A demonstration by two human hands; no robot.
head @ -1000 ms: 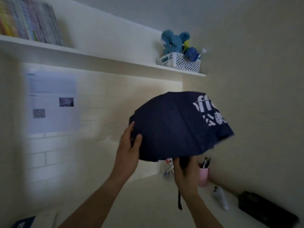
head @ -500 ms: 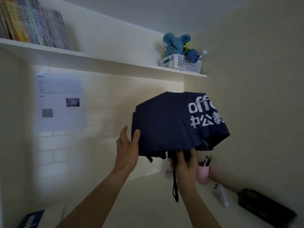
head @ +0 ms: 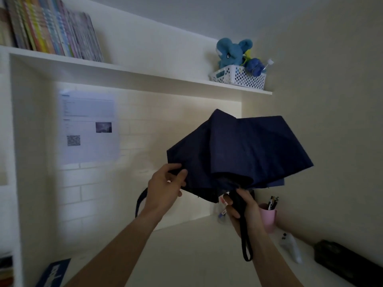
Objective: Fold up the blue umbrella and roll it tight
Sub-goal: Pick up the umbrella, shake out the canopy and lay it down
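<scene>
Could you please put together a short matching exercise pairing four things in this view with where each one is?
Things:
1. blue umbrella
2. plush toy
3. pink cup
4. printed sheet

Places:
A. stuck on the brick wall
B. in the white basket on the shelf
C. held up in both hands, left hand pinching the canopy edge, right hand around the handle
D. on the desk, holding pens

Pairs: 1-C, 2-B, 3-D, 4-A

White desk (head: 186,255) bearing pink pen cup (head: 268,221), black case (head: 348,264)
</scene>
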